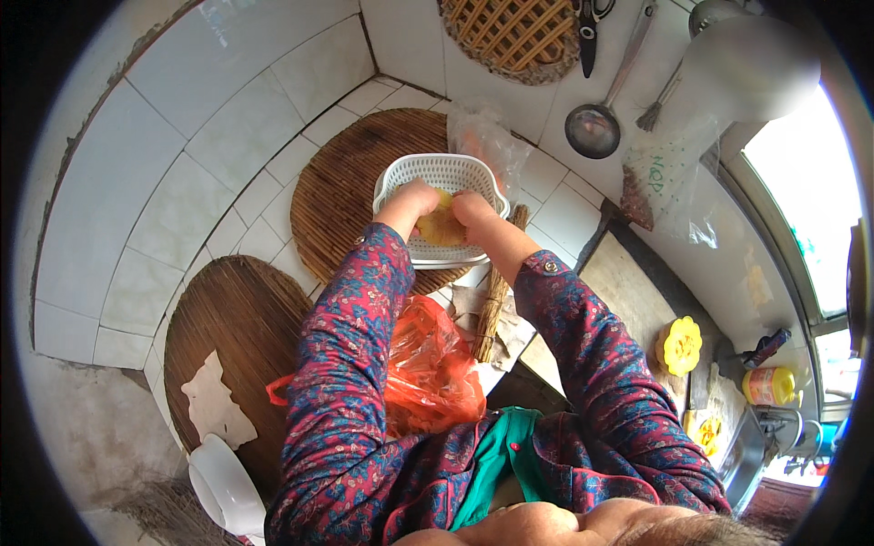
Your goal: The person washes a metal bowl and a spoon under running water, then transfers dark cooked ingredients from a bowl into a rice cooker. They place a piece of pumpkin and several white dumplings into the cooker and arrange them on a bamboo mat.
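Observation:
Both arms reach forward over a white plastic colander basket [437,162], which sits on a round brown slatted board [369,170]. Between the hands is a flat, dull-yellow piece [445,225]; the picture does not settle what it is. My left hand [418,199] grips its left edge, fingers bent and partly hidden. On the other edge, my right hand [472,207] holds it with curled fingers. The piece is over the inside of the basket, and the hands cover part of it. A second white rim [450,265] shows just under the colander's near side.
A red plastic bag [437,368] and a straw bundle [493,314] lie nearer me. Another round board [232,321] is at left, by a white bowl [222,484]. At right are a cut pumpkin [683,346], a knife [698,392] and a sink [741,471]. A ladle [593,131] hangs on the wall.

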A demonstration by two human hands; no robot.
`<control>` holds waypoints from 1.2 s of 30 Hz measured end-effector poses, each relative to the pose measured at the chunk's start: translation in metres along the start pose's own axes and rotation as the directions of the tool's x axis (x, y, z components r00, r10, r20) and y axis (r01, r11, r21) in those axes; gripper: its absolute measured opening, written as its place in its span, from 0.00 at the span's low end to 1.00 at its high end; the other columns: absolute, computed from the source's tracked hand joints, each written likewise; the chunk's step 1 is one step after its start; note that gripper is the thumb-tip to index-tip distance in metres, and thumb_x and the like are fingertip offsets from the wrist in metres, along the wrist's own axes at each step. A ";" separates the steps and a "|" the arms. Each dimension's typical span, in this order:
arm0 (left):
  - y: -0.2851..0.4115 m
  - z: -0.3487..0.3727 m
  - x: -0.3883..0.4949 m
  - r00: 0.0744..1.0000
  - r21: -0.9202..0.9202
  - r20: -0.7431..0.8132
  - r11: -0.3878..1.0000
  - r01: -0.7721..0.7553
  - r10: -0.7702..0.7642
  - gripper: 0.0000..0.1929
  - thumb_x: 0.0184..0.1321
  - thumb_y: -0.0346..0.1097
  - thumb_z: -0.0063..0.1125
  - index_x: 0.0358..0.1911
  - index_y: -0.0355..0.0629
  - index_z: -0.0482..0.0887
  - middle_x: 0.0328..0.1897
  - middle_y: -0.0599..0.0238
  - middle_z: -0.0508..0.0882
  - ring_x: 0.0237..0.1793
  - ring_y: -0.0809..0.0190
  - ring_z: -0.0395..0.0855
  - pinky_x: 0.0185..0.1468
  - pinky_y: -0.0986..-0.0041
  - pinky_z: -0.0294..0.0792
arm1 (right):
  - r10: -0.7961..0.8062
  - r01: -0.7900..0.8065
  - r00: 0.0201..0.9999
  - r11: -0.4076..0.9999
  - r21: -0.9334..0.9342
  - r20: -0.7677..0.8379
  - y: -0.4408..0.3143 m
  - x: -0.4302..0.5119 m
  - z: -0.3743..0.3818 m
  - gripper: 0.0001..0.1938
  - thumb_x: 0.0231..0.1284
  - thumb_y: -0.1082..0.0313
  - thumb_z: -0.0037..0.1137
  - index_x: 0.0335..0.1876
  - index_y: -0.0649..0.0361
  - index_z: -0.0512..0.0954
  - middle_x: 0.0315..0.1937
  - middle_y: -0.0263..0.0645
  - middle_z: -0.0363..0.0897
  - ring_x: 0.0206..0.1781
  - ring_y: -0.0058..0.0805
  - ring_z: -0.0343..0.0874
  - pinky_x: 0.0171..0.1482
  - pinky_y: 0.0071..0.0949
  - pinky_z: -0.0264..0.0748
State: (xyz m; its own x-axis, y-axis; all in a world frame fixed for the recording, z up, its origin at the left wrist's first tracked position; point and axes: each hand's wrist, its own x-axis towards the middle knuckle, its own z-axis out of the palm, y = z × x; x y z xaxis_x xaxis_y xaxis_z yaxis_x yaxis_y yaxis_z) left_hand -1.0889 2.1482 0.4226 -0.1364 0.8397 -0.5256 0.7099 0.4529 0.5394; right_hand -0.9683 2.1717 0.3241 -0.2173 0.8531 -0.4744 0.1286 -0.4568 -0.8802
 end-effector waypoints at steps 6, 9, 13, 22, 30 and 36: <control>0.001 -0.009 -0.003 0.997 0.025 0.059 0.999 -0.045 0.044 0.17 0.60 0.40 0.47 0.49 0.41 0.79 0.44 0.53 0.84 0.35 0.51 0.85 0.28 0.60 0.78 | 0.077 -0.063 0.991 0.990 0.124 -0.108 -0.025 -0.035 -0.002 0.16 0.59 0.72 0.43 0.53 0.58 0.73 0.45 0.44 0.76 0.47 0.43 0.78 0.40 0.53 0.77; -0.001 -0.012 -0.005 0.995 -0.038 0.078 0.998 -0.057 0.060 0.17 0.60 0.39 0.47 0.50 0.41 0.78 0.42 0.54 0.83 0.33 0.51 0.84 0.27 0.62 0.78 | 0.096 -0.068 0.985 0.979 0.191 -0.143 -0.045 -0.068 -0.002 0.16 0.56 0.74 0.45 0.52 0.59 0.73 0.45 0.45 0.75 0.48 0.43 0.76 0.43 0.51 0.77; -0.002 -0.017 -0.011 0.983 -0.152 0.173 0.988 -0.041 0.067 0.18 0.63 0.39 0.48 0.55 0.45 0.75 0.49 0.56 0.80 0.41 0.51 0.82 0.30 0.58 0.78 | 0.099 -0.032 0.974 0.950 0.310 -0.203 -0.056 -0.087 -0.001 0.15 0.54 0.76 0.46 0.48 0.67 0.74 0.45 0.49 0.76 0.48 0.44 0.77 0.46 0.44 0.76; 0.011 -0.018 -0.053 0.964 -0.383 0.155 0.913 -0.141 0.214 0.24 0.63 0.40 0.52 0.62 0.46 0.66 0.54 0.58 0.77 0.46 0.51 0.80 0.32 0.56 0.78 | -0.039 0.117 0.989 0.786 0.607 -0.141 -0.046 -0.097 -0.024 0.14 0.51 0.77 0.47 0.45 0.71 0.75 0.42 0.50 0.77 0.44 0.43 0.78 0.43 0.39 0.76; 0.040 -0.010 -0.087 0.930 -0.378 0.132 0.885 -0.273 0.344 0.23 0.64 0.38 0.53 0.60 0.42 0.67 0.55 0.57 0.75 0.46 0.54 0.80 0.25 0.63 0.79 | -0.164 0.261 0.963 0.759 0.596 -0.212 -0.052 -0.138 -0.050 0.14 0.57 0.76 0.43 0.47 0.70 0.75 0.38 0.46 0.77 0.38 0.38 0.77 0.41 0.35 0.75; 0.040 -0.003 -0.091 0.944 -0.330 0.103 0.906 -0.265 0.313 0.22 0.64 0.38 0.52 0.60 0.41 0.67 0.54 0.58 0.75 0.44 0.53 0.81 0.24 0.63 0.79 | -0.200 0.196 0.978 0.758 0.622 -0.064 -0.043 -0.135 -0.054 0.20 0.50 0.81 0.47 0.52 0.69 0.73 0.46 0.47 0.76 0.48 0.39 0.77 0.50 0.32 0.75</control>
State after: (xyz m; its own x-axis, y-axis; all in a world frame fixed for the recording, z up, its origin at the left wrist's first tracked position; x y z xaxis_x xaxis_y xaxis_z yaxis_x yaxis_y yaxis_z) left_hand -1.0501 2.0909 0.4943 0.1648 0.9038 -0.3949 0.4515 0.2869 0.8449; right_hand -0.8923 2.0897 0.4266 -0.1761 0.9417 -0.2868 -0.5467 -0.3358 -0.7671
